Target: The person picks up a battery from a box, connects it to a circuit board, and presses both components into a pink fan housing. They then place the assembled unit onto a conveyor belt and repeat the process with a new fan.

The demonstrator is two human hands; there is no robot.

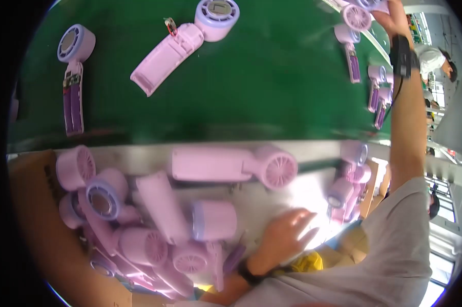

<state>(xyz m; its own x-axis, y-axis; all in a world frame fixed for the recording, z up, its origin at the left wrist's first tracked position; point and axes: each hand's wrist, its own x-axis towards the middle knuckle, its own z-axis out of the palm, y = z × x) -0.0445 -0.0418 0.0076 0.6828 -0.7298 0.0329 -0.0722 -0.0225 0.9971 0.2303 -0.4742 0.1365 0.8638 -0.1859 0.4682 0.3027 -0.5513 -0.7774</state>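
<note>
Head view: your right hand, cut off at the rim, nears or touches a round-headed pink plastic fan; its grip cannot be told.
Left hand: fingers spread, glare-washed, above a pale surface.
Piled pink fans: overlapping, ribbed grilles, smooth handles.

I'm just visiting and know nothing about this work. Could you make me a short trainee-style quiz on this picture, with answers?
1. Multiple choice: What is right next to the right hand?
A) A yellow bag
B) A pink fan
C) A cardboard box

2. True or false: The left hand is higher in the picture than the right hand.

3. Fill in the blank: On the green surface, the open-handled fan at upper left shows two long ____ parts inside its handle.

Key:
1. B
2. False; the right hand is up near the top edge, the left one well below it.
3. Purple
</note>
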